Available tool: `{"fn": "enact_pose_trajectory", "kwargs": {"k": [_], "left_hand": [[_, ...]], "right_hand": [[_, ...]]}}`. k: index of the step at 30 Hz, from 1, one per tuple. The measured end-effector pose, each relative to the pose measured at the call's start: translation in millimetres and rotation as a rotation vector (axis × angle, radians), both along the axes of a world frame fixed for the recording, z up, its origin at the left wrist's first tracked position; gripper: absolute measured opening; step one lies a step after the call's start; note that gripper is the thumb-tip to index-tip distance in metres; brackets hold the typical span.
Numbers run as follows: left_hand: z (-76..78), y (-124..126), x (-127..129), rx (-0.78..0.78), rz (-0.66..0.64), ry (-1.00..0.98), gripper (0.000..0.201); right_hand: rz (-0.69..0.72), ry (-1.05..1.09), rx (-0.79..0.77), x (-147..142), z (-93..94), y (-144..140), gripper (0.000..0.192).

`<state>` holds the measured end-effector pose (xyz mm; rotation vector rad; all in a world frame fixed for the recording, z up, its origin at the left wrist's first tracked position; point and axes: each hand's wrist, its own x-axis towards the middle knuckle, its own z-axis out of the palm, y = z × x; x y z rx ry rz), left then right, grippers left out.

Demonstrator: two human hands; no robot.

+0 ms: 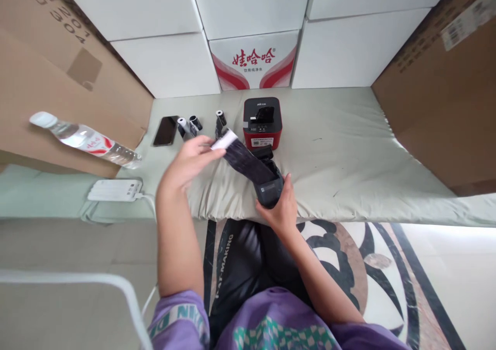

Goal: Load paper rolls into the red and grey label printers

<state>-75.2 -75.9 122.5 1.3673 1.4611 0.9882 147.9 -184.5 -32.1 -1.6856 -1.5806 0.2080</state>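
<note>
Head view.

Left hand (188,161): thumb and fingers brought together on the pale end of the strip.

Right hand (282,209): wrapped around the lower part of the device, thumb on one side, fingers on the other.

Strip (248,160): one, dark along its length, white at the tip; slants from the device up to the left hand, slightly blurred.

Device (267,192): one, dark grey, small pale label; at the front edge of the bench (341,148) — whether it rests there or is lifted, cannot tell.

Red box (262,122): one, black top, printed label on the front; on the bench, just behind the device.

Rolls: three, small, dark and white. Two, a left roll (183,126) and a middle roll (196,123), lie side by side beyond the left hand; a right roll (220,117) is nearer the red box.

Phone (166,131): one, dark screen up, just left of the rolls.

Bottle (95,140): one, clear, white cap, red-and-white label; before the left carton (73,89).

Power bank (115,190): one, white — white cable (149,197) at its right end, near the left forearm.

Right carton (442,91): brown, at the bench's right.

Logo box (256,63): white and red, behind the red box, among plain white boxes (170,63).
</note>
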Motion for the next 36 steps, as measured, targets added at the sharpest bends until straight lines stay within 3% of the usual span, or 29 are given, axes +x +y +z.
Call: {"fn": "enact_pose_trajectory", "kwargs": {"k": [2,5,8,12,16,20,23,26,30,36], "left_hand": [[10.7,13,-28,0.061,0.185,-0.077,0.040],[17.3,47,-58,0.098,0.373,0.029,0.032],[10.7,94,-70,0.078,0.408,0.240,0.035],[-12.0,152,-64,0.111,0.352,0.618,0.042],[-36.8,183,-46,0.169,0.306,0.819,0.041],[-52.1,191,-37,0.016,0.284,0.954,0.038],[-52.0,191,-37,-0.033,0.299,1.001,0.040],[-43.5,185,-42,0.072,0.348,0.953,0.048],[-33.9,168,-60,0.286,0.488,0.803,0.039],[-49.5,151,-110,0.292,0.615,0.739,0.033]], "right_hand": [[-0.008,-0.006,0.001,0,0.9,0,0.118],[-0.010,-0.016,0.009,0,2.0,0,0.120],[-0.006,-0.023,0.006,0,3.1,0,0.120],[-0.011,-0.033,0.019,0,3.4,0,0.119],[-0.017,-0.041,0.028,0,2.1,0,0.118],[-0.013,-0.051,0.038,0,0.6,0,0.120],[-0.012,-0.057,0.041,0,-0.3,0,0.120],[-0.008,-0.057,0.043,0,-0.8,0,0.120],[-0.001,-0.051,0.056,1,0.1,0,0.111],[0.003,-0.068,0.058,2,3.4,-1,0.095]]}}
